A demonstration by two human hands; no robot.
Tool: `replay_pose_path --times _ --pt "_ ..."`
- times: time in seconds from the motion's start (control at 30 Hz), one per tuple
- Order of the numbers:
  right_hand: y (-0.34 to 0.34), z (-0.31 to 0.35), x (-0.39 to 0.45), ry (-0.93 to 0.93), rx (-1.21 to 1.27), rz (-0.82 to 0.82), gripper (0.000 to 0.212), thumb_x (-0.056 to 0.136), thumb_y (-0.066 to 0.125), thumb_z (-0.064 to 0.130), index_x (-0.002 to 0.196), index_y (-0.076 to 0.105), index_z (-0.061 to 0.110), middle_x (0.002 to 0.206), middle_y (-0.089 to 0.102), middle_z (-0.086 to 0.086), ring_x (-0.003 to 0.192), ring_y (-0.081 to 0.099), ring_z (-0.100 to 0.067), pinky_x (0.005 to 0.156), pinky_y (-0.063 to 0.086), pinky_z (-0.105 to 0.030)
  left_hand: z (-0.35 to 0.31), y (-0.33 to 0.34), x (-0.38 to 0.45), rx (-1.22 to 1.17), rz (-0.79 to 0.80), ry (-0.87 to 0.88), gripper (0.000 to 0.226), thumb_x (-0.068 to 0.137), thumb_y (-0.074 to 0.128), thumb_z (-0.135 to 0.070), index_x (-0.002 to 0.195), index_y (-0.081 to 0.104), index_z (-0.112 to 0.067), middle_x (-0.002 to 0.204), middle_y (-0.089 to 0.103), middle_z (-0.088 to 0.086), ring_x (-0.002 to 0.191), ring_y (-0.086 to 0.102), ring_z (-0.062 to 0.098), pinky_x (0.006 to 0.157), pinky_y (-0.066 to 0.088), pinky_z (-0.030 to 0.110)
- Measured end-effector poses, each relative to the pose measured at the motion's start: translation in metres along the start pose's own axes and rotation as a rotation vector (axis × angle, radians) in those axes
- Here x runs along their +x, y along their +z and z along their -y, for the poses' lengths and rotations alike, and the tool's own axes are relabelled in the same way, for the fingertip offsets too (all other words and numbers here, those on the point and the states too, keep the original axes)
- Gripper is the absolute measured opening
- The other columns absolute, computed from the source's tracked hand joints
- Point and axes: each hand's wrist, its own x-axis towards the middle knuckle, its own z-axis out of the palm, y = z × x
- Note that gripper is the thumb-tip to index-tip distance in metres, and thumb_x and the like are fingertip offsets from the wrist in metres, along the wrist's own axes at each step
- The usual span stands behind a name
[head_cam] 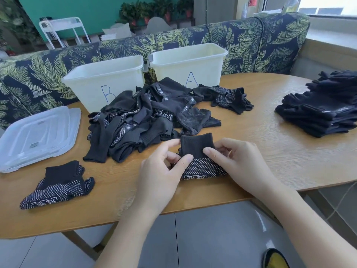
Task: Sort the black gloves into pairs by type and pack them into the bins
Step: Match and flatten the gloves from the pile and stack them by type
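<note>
Both hands, left (164, 171) and right (237, 163), pinched on dotted glove (201, 161), cuff pointing away toward bin B (104, 82) and bin A (190, 60).

wooden table (270, 151) | bins (108, 82), lids (38, 136), glove pile (146, 120), stacked gloves (320, 113)

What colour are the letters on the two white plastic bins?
Blue: B on the left white plastic bin and A on the right one, seen from the head camera.
</note>
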Motion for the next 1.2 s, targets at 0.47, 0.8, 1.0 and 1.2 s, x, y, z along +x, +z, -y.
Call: replay_pose_path --times 0.47,0.8,1.0,1.2 --pt "0.006 -0.007 0.011 0.071 -0.090 -0.017 0.025 0.083 0.078 0.046 0.097 0.068 0.028 0.087 0.062 0.012 0.080 0.057 -0.004 0.071 0.040 -0.011 0.007 0.006 0.010 0.203 -0.043 0.061 0.029 0.084 0.081 -0.033 0.111 0.072 -0.035 0.093 0.066 -0.019 0.098 0.057 0.009 0.082 0.037 0.016" --pt "-0.008 -0.005 -0.007 -0.186 -0.174 0.305 0.030 0.076 0.078 0.059 0.100 0.074 0.042 0.106 0.061 0.024 0.108 0.051 -0.005 0.094 0.037 -0.014 0.014 -0.010 0.004 0.119 0.220 0.241 0.016 0.086 0.081 -0.028 0.100 0.080 -0.036 0.105 0.070 -0.028 0.114 0.060 0.000 0.094 0.038 0.007" --pt "-0.008 -0.003 -0.007 -0.240 -0.235 0.281 0.024 0.083 0.073 0.052 0.102 0.078 0.038 0.105 0.060 0.023 0.102 0.051 -0.006 0.095 0.042 -0.025 0.014 -0.018 0.005 0.164 0.337 0.220 0.046 0.069 0.091 -0.040 0.112 0.076 -0.037 0.115 0.067 -0.025 0.121 0.055 -0.005 0.102 0.034 0.007" --pt "-0.011 0.009 -0.005 -0.124 -0.025 0.208 0.005 0.083 0.081 0.028 0.083 0.078 0.025 0.105 0.067 0.020 0.108 0.060 -0.007 0.095 0.042 -0.018 0.010 -0.020 0.007 0.118 0.290 0.226 0.039 0.072 0.091 -0.031 0.108 0.078 -0.033 0.109 0.069 -0.025 0.116 0.059 -0.001 0.101 0.041 0.014"
